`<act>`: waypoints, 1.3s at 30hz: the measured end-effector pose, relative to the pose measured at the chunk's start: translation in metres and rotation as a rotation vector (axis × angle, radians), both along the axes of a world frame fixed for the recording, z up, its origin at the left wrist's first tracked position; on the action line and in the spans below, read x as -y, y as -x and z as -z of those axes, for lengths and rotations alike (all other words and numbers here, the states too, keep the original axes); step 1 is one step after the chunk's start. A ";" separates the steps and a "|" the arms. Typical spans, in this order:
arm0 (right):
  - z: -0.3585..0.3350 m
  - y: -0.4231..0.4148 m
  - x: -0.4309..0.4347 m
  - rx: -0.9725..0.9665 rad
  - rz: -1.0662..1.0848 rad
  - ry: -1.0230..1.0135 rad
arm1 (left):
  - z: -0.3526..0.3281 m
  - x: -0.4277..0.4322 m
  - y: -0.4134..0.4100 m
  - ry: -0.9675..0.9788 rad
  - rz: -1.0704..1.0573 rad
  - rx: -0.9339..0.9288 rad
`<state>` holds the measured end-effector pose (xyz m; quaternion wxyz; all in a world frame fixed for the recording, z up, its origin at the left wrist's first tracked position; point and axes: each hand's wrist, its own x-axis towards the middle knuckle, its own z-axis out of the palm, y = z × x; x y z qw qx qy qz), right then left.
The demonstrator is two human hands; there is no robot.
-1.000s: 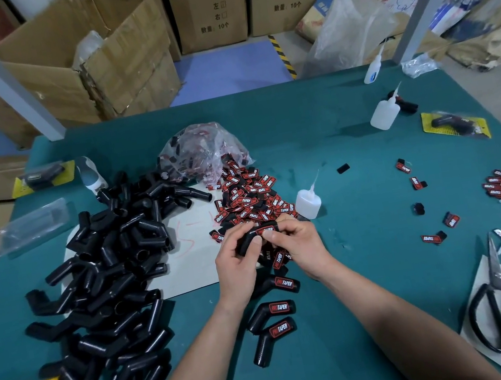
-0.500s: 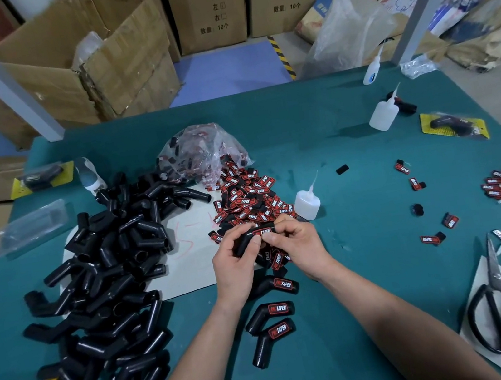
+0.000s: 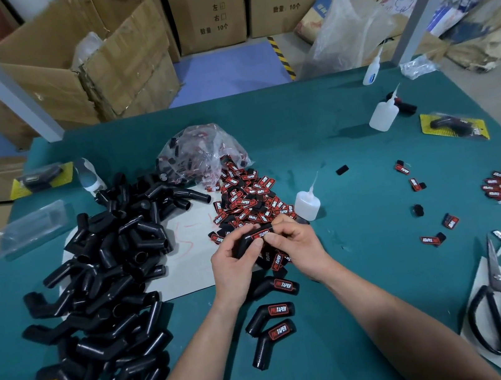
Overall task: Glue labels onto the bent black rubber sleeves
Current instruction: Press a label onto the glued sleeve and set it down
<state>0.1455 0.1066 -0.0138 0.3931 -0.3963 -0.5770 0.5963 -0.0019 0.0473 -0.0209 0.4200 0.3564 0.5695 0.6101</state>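
Little has shifted, I'd say: the left hand [image 3: 235, 267] still grips the bent black rubber sleeve [image 3: 243, 242] over the middle of the green bench [image 3: 370, 269], while the right hand [image 3: 301, 247] now pinches what seems to be the red-and-black label [image 3: 261, 235] onto it, seating it.

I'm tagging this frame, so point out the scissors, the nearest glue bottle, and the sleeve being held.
scissors [image 3: 496, 279], head view, pivot screw.
nearest glue bottle [image 3: 307, 205], head view, bottle body.
held sleeve [image 3: 244, 242], head view, black bend.

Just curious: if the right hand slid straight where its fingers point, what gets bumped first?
The bent black sleeve the right hand pinches, at its label; just behind it, probably, the left hand.
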 end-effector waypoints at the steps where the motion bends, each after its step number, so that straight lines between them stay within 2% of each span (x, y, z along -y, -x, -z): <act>1: 0.000 0.000 0.000 0.000 0.001 -0.004 | 0.000 0.000 0.000 0.005 0.011 -0.019; 7: 0.001 -0.001 0.001 -0.001 -0.029 0.006 | 0.001 -0.002 0.002 0.028 0.002 0.026; 19: 0.004 0.000 0.000 -0.011 -0.011 0.006 | 0.001 -0.001 0.002 0.052 0.024 -0.027; 24: -0.001 -0.002 0.001 -0.033 -0.043 -0.012 | 0.003 -0.001 0.002 0.057 0.023 0.019; 28: -0.004 0.000 0.003 0.021 -0.011 -0.062 | 0.003 -0.001 0.001 0.059 0.029 0.032; 39: 0.004 0.001 0.002 0.009 0.016 -0.037 | -0.001 0.001 0.000 0.030 0.007 -0.030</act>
